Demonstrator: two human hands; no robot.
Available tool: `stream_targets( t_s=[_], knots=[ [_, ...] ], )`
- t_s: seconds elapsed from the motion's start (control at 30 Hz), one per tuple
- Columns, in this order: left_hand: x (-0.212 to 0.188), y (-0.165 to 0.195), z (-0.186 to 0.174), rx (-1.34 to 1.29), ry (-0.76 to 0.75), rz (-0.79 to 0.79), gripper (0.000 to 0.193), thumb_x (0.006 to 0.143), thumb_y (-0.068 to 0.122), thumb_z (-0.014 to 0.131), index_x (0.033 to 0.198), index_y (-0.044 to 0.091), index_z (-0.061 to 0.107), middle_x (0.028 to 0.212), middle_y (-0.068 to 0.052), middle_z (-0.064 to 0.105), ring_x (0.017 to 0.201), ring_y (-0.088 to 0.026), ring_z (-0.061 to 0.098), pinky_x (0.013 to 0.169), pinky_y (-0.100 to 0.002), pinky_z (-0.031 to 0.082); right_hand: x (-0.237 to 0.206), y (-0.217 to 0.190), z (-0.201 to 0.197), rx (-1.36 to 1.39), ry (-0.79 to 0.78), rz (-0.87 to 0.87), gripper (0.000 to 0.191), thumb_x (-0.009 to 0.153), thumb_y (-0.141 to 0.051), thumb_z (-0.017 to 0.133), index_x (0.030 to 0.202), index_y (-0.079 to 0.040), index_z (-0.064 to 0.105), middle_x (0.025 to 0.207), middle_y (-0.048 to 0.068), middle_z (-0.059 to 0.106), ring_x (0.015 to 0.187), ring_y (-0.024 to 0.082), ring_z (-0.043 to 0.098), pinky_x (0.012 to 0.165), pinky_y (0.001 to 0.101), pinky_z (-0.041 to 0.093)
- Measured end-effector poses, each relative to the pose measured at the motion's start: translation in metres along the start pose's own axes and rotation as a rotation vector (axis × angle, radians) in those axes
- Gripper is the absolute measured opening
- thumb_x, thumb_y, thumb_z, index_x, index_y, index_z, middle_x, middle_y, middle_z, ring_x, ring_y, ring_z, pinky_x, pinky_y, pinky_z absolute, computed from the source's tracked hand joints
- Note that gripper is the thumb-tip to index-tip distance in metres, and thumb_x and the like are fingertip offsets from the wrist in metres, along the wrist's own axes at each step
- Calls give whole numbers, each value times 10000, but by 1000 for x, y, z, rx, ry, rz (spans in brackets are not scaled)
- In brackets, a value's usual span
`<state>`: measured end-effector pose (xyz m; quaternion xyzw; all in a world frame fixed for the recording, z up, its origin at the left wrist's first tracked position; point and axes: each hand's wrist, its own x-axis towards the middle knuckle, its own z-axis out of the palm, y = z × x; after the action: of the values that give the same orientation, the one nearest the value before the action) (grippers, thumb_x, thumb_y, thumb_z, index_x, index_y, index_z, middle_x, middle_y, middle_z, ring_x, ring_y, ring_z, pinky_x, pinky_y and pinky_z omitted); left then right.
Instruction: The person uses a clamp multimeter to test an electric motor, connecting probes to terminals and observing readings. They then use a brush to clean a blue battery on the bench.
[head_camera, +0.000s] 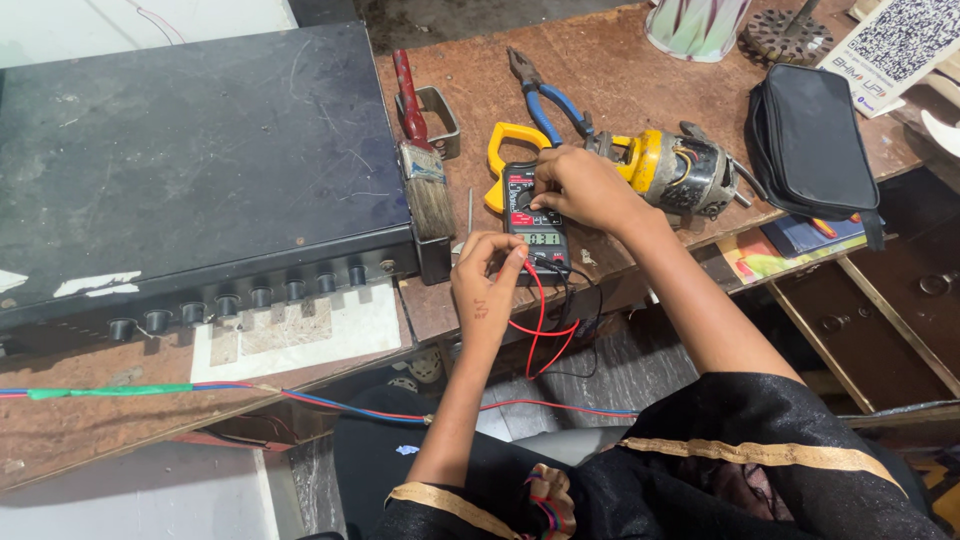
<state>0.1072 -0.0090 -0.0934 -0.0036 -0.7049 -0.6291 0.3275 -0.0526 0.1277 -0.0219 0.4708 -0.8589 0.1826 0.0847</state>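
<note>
A black clamp meter with a yellow jaw and a lit display lies on the brown wooden bench. My right hand rests on the meter's upper part, fingertips pinching its dial. My left hand is at the meter's lower end, fingers on the plugs of the red and black test leads, which loop down over the bench edge.
A large black box with a row of knobs fills the left. A paintbrush, blue-handled pliers, a small motor and a black pouch lie around the meter. A red and blue wire crosses below.
</note>
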Motion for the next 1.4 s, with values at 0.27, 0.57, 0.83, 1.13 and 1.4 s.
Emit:
stream_targets(
  t_s=[0.27, 0.57, 0.83, 1.13, 1.4],
  knots=[
    [1, 0, 0, -45, 6, -8, 80, 907, 53, 735, 965, -1, 719, 939, -23, 674, 787, -76, 619, 696, -233, 489, -1, 5, 4, 24, 15, -8, 228, 758, -188, 826, 834, -22, 689, 924, 124, 676, 952, 343, 647, 806, 459, 508],
    [2, 0, 1, -6, 12, -20, 70, 894, 43, 751, 943, 0, 724, 902, -20, 660, 748, -76, 587, 667, -236, 468, -6, 3, 9, 49, 95, -64, 229, 795, -168, 806, 845, 4, 665, 892, 158, 647, 933, 373, 627, 815, 468, 498],
    [3, 1, 1, -13, 4, 0, 77, 893, 41, 751, 951, -2, 724, 897, -23, 655, 754, -78, 594, 670, -236, 471, -13, -8, 18, 49, 179, 21, 262, 825, -153, 801, 776, 24, 614, 836, 192, 614, 893, 396, 611, 811, 485, 486],
    [3, -1, 2, -19, -2, 8, 72, 894, 44, 746, 949, 1, 726, 911, -23, 665, 781, -83, 615, 690, -238, 483, -12, -6, 20, 73, 187, 39, 269, 809, -164, 813, 778, 29, 628, 823, 191, 622, 878, 402, 617, 799, 492, 486],
    [3, -5, 3, -44, 5, 13, 76, 903, 46, 746, 957, -3, 724, 927, -28, 670, 805, -80, 622, 714, -235, 493, -16, -4, 20, 74, 171, 60, 226, 828, -154, 801, 819, 23, 660, 840, 173, 639, 888, 379, 633, 807, 473, 494]
  ],
)
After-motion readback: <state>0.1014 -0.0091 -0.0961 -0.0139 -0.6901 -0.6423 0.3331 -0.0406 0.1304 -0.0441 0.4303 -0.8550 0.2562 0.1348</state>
